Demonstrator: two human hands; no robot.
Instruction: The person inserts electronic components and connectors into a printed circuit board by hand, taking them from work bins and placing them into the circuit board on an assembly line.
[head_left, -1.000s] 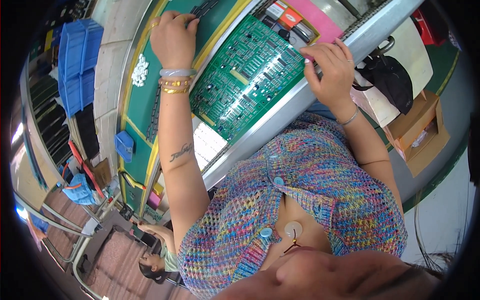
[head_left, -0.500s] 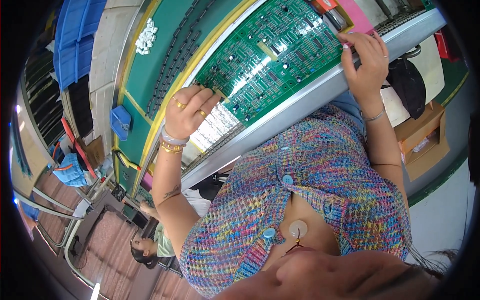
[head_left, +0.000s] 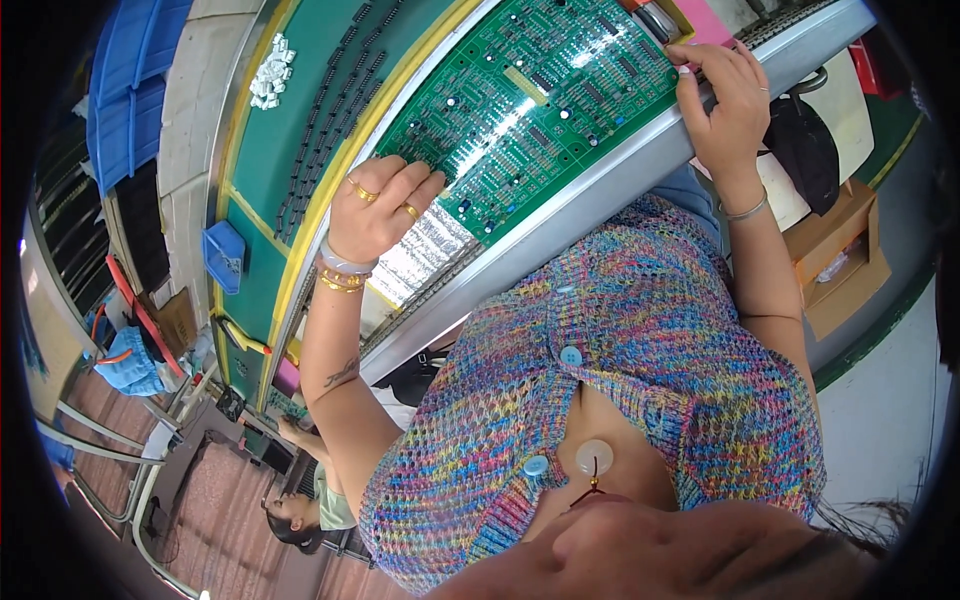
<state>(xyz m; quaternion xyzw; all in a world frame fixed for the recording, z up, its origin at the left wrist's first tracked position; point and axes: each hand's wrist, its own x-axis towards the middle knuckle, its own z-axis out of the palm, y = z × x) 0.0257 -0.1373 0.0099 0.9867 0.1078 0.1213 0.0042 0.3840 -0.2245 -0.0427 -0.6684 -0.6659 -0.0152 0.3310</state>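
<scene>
Circuit board (head_left: 540, 110): upper centre, set aslant. Rail (head_left: 615, 182): along the board's lower-right side. Sheet (head_left: 425, 255): at the board's lower-left end, just right of the left hand (head_left: 375, 215). Right hand (head_left: 728, 100): upper right, by the board's right end.

Counter (head_left: 265, 150): upper left, beyond the board. On it: rows of components (head_left: 330, 120), nearest the board; a pile of loose pieces (head_left: 270, 75), left of the rows; a tray (head_left: 224, 257), below the pile.

Bins (head_left: 130, 120): far upper left. Bag (head_left: 805, 170): right of the right hand. Carton (head_left: 850, 265): below the bag. Co-worker (head_left: 310, 510): lower left.
</scene>
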